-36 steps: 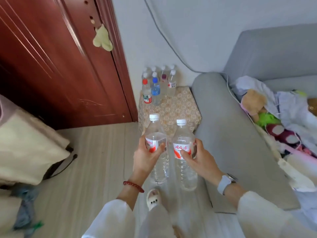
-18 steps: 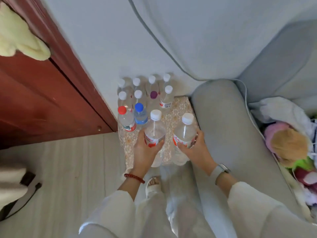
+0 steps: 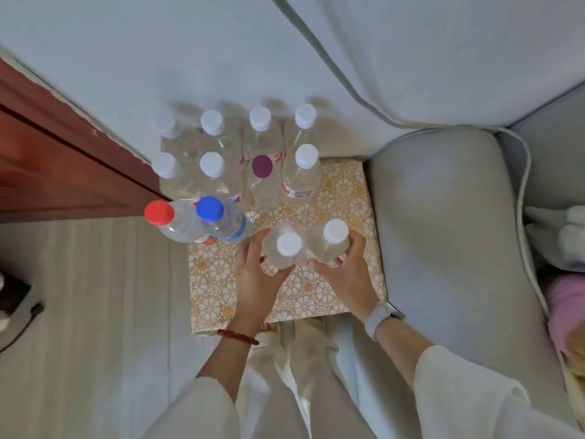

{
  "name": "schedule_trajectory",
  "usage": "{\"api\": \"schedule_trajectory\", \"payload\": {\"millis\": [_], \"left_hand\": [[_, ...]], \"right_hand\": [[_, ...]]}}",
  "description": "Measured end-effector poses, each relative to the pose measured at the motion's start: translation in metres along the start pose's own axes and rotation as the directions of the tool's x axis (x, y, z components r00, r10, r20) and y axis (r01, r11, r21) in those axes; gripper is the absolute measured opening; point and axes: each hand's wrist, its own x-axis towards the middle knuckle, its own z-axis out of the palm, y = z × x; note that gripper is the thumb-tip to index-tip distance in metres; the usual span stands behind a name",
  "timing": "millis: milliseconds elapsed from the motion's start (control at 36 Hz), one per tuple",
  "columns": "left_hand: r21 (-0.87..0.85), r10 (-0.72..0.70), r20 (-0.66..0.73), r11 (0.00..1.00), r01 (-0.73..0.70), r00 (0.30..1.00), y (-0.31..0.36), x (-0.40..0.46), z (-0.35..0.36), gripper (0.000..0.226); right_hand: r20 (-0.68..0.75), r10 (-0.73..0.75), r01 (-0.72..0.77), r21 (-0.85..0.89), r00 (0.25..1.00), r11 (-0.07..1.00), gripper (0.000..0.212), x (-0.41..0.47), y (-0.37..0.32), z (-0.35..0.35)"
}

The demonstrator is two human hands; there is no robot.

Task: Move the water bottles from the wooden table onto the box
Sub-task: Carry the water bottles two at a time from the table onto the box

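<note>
The clear plastic water bottles [image 3: 299,177] look smooth and glossy, with matt plastic caps in white, one red cap [image 3: 159,212], one blue cap [image 3: 209,208] and one purple cap [image 3: 262,166]. The box with a gold-and-white floral covering [image 3: 345,198] has a faintly shiny, patterned surface. The grey sofa arm [image 3: 443,217] is matt woven cloth. The reddish-brown wooden door [image 3: 47,160] is smooth and slightly lustrous. The pale floor [image 3: 95,296] looks like matt wood-grain boards. White cloth sleeves [image 3: 459,391] are soft and matt.

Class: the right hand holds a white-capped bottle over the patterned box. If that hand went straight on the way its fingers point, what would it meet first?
Probably the white-capped bottle ahead of the right hand and its held bottle; bare patterned box lies between. Depth is uncertain.
</note>
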Motion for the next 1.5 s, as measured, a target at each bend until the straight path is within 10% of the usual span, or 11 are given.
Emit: {"api": "schedule_trajectory", "payload": {"millis": [333,556,833,1500], "left_hand": [[0.348,0.035,-0.040,0.937,-0.019,0.999,0.040,-0.014,-0.019,0.069],[0.465,0.151,-0.057,0.879,-0.108,0.987,0.068,-0.005,-0.029,0.049],[0.831,0.406,0.086,0.475,-0.290,0.910,0.086,0.019,-0.040,0.043],[0.768,0.389,0.080,0.563,-0.305,0.918,0.079,0.059,-0.049,0.043]], "right_hand": [[0.258,-0.151,0.217,-0.247,0.954,0.944,0.076,-0.019,-0.031,-0.035],[0.444,-0.375,0.577,-0.535,0.814,0.617,0.047,-0.007,-0.068,-0.055],[0.346,-0.335,0.482,-0.624,0.876,0.615,0.032,0.004,-0.090,-0.047],[0.243,-0.367,0.432,-0.648,0.898,0.628,0.033,0.032,-0.109,-0.012]]}}
